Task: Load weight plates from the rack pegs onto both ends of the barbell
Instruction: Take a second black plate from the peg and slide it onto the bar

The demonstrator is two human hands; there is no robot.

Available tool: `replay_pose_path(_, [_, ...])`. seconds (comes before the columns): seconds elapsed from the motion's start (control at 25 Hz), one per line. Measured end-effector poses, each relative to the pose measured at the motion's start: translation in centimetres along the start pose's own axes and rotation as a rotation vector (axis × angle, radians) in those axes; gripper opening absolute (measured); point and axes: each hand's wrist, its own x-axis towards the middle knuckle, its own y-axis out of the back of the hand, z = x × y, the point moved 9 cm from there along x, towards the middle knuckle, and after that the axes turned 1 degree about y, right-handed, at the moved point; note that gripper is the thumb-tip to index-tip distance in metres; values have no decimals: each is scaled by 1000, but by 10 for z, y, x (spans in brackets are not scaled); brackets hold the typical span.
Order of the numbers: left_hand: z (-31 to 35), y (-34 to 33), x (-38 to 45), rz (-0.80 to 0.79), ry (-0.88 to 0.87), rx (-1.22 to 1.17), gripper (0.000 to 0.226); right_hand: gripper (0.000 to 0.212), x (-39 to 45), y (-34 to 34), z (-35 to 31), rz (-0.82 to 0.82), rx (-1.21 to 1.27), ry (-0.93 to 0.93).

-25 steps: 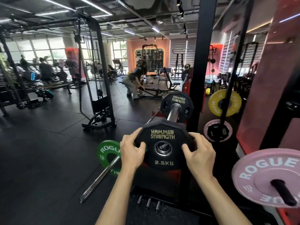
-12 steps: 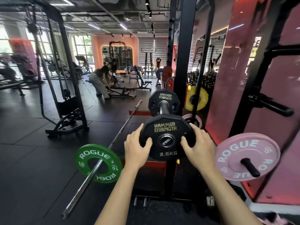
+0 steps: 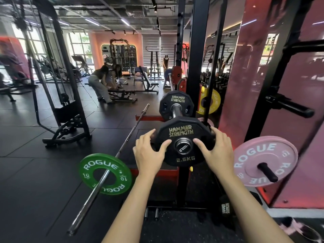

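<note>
Single head-worn wide-angle view, facing forward and slightly down along the rack peg (image 3: 175,109); hands near, gym floor far.

Near black plate (image 3: 182,142): "HAMMER STRENGTH", "2.5KG". Bar end cap (image 3: 183,148) in its hole: "1500LB". Far black plate (image 3: 176,104): "HAMMER STRENGTH". Green plate (image 3: 105,173), left: "ROGUE" twice, "10" twice. Pink plate (image 3: 263,158), right: "ROGUE" twice; its small numbers unreadable. Yellow plate (image 3: 210,101) lettering unreadable.

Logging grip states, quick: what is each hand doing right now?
Left hand: holding the left edge of the black 2.5KG plate, fingers curled round it.
Right hand: holding the same plate's right edge.
</note>
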Motion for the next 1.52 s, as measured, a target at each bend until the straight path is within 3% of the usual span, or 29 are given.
replay_pose_path(0.32, [-22, -34, 36, -41, 28, 48, 70, 69, 45, -35, 1, -8, 18, 29])
replay_pose_path(1.08, [-72, -169, 197, 45, 37, 105, 74, 80, 206, -168, 71, -55, -70, 49])
replay_pose_path(1.36, [-81, -190, 217, 102, 74, 104, 59, 92, 233, -186, 86, -70, -49, -26])
replay_pose_path(1.52, [-84, -186, 215, 69, 145, 149, 69, 87, 232, -182, 78, -63, -125, -24])
